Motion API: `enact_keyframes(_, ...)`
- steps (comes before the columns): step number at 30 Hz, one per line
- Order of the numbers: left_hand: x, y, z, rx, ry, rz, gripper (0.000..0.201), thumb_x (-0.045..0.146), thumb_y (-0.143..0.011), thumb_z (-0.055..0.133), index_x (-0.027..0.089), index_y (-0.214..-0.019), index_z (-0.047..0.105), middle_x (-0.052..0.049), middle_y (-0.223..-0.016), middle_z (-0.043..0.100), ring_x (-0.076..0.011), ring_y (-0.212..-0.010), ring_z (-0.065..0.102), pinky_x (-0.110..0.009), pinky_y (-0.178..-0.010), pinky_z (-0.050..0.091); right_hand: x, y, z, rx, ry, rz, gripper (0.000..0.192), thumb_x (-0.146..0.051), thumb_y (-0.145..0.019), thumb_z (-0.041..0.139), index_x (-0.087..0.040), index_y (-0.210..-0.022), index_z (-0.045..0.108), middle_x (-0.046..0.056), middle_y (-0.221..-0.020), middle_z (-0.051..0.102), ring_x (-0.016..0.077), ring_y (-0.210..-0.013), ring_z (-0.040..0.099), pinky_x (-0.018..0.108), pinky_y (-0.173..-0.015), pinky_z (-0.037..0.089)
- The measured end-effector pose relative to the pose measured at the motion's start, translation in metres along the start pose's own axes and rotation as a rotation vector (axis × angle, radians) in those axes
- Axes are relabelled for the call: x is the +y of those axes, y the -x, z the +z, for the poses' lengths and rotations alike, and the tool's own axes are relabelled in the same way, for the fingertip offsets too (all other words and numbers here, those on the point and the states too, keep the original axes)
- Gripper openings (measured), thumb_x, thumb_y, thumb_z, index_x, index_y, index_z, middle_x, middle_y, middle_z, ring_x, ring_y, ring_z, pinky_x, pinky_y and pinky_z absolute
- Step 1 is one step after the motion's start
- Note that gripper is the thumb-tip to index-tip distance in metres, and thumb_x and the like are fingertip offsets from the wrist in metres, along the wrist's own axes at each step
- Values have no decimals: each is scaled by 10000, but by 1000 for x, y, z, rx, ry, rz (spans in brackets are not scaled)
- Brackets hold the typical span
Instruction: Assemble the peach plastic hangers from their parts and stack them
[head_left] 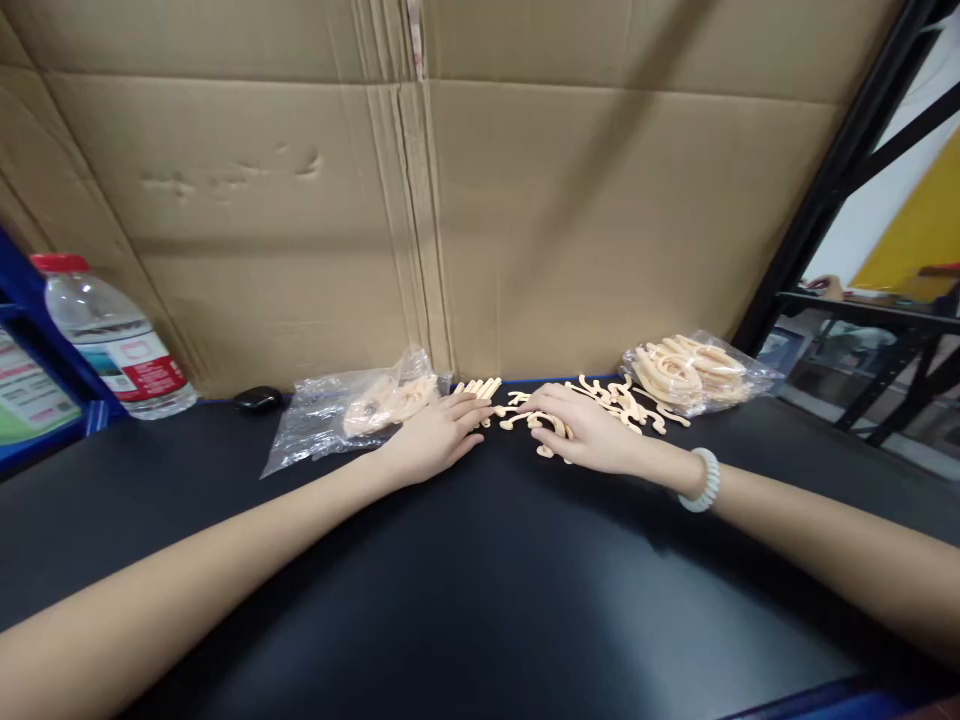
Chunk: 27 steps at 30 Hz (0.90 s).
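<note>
Head view. Bare black table (pixel 480 600) fills the foreground, crossed by both forearms reaching toward the far edge. Left hand (pixel 435 437) lies flat, palm down, fingers (pixel 469 410) extended and loosely spread, gripping nothing; their tips touch a short row of straight cream sticks (pixel 480 387). Right hand (pixel 589 430), with a pale bead bracelet (pixel 703 480) at the wrist, rests over a scatter of curved cream hook pieces (pixel 611 400); its fingers curl lightly down onto them, and whether any piece is pinched cannot be told.

Risks, as judged: the small pieces lie loose and crowded, so a sweep of either hand could mix sticks with hooks or push them against the cardboard wall (pixel 480 200) just behind. A crinkled clear bag (pixel 352 410) beside the left hand and a filled bag of rings (pixel 694 372) beside the right could snag or spill if dragged.

Room: wide open table toward the camera; little behind. A water bottle (pixel 112 340) and a small dark object (pixel 257 399) stand well apart at left; a black rack frame (pixel 832 180) bounds the right.
</note>
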<state>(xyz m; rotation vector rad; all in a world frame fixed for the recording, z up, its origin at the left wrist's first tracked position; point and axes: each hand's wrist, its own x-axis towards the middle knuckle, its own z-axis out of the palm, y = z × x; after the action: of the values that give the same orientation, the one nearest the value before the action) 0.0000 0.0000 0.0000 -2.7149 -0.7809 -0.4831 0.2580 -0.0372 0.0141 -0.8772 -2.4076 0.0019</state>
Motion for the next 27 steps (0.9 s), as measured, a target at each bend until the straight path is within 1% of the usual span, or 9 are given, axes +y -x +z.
enact_keyframes(2,-1,0,1,-13,27,-4,300,233,-971,453,146,-1225,586,-113,-1293,629,-249,-1220,559,-419,-1037,455,0,3,-2,-48,65,40,354,-330,-901,550,-156,-1210,558,123,-1089,581,253,-993,575,428,-894,485)
enact_keyframes(4,-2,1,3,-16,48,-17,298,195,-968,431,132,-1196,612,-122,-1262,648,-239,-1158,608,-399,-995,494,0,3,-4,-122,125,54,547,-441,-843,629,-143,-1286,512,140,-1119,563,270,-969,575,436,-863,494)
enact_keyframes(6,-3,1,5,-11,65,-29,307,167,-959,421,121,-1183,626,-132,-1243,658,-240,-1122,630,-400,-967,513,0,-1,-5,-195,158,48,656,-495,-779,694,-129,-1293,512,153,-1133,558,286,-976,571,432,-849,494)
enact_keyframes(11,-3,3,9,18,82,-38,313,166,-957,408,135,-1163,642,-128,-1222,666,-239,-1110,634,-403,-950,525,6,-22,-4,-348,127,98,428,-405,-724,773,-127,-1022,642,102,-938,628,249,-846,602,352,-748,486)
enact_keyframes(15,-4,3,10,32,78,-31,310,154,-955,401,125,-1147,643,-131,-1201,674,-242,-1094,637,-406,-944,526,9,-27,-8,-351,93,125,422,-339,-667,812,-150,-995,624,67,-920,655,232,-843,603,318,-727,468)
enact_keyframes(18,-3,3,7,35,70,-19,300,151,-955,398,125,-1132,639,-132,-1182,678,-248,-1078,636,-412,-934,526,7,-17,-17,-381,84,188,383,-288,-663,810,-155,-974,630,55,-897,667,213,-791,612,305,-696,457)
enact_keyframes(20,-1,1,4,48,62,-23,296,170,-961,395,112,-1149,616,-153,-1182,666,-271,-1099,616,-447,-941,511,6,-8,-25,-389,70,193,330,-285,-696,792,-162,-964,645,52,-891,677,213,-808,621,314,-727,455)
enact_keyframes(24,12,-7,-3,61,68,-26,313,215,-951,442,75,-1212,540,-193,-1211,621,-312,-1185,547,-488,-978,471,10,10,-32,-344,12,103,184,-291,-783,722,-176,-917,673,58,-929,682,214,-900,618,337,-826,450)
enact_keyframes(27,28,-21,-5,37,100,14,367,308,-909,554,112,-1217,527,-172,-1267,587,-309,-1232,510,-452,-1001,459,13,20,-30,-295,-4,86,213,-297,-799,704,-179,-973,666,72,-977,677,224,-933,612,359,-845,452)
